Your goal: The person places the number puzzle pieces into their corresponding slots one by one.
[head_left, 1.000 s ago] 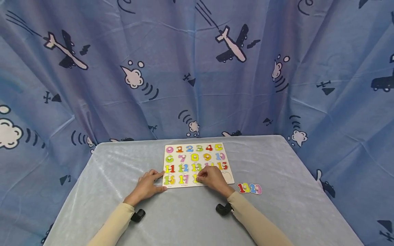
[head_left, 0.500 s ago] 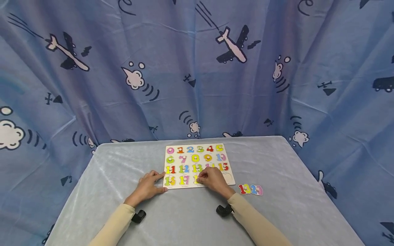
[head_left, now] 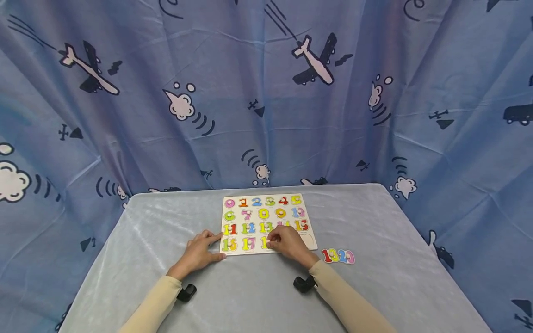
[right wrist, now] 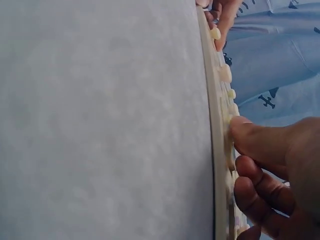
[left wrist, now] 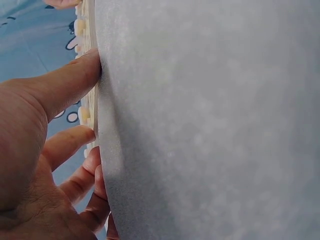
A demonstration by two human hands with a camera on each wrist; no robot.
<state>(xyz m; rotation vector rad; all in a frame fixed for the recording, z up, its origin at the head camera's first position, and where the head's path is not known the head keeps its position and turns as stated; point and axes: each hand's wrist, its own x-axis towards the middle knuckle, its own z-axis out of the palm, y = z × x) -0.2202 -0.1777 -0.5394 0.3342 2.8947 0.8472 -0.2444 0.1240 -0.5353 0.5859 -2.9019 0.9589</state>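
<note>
number puzzle board (head_left: 266,223) flat on grey table (head_left: 166,240), near the far middle. rows 0–15 filled, also 16 and 17. left hand (head_left: 200,252) resting at the board's near left corner, fingers fairly straight, thumb (left wrist: 75,82) and fingertips pressed against the board edge. right hand (head_left: 289,243) over the bottom row, covering the piece (head_left: 264,242) after 17; thumb (right wrist: 250,137) and curled fingers down on it at the board face, looks like a pinch on its peg, peg itself hidden. one empty slot (head_left: 307,239) visible at the bottom right. two loose pieces (head_left: 338,255) on the cloth just right of the board, apart from it. judged: nearly complete, current piece seating, last two left.
</note>
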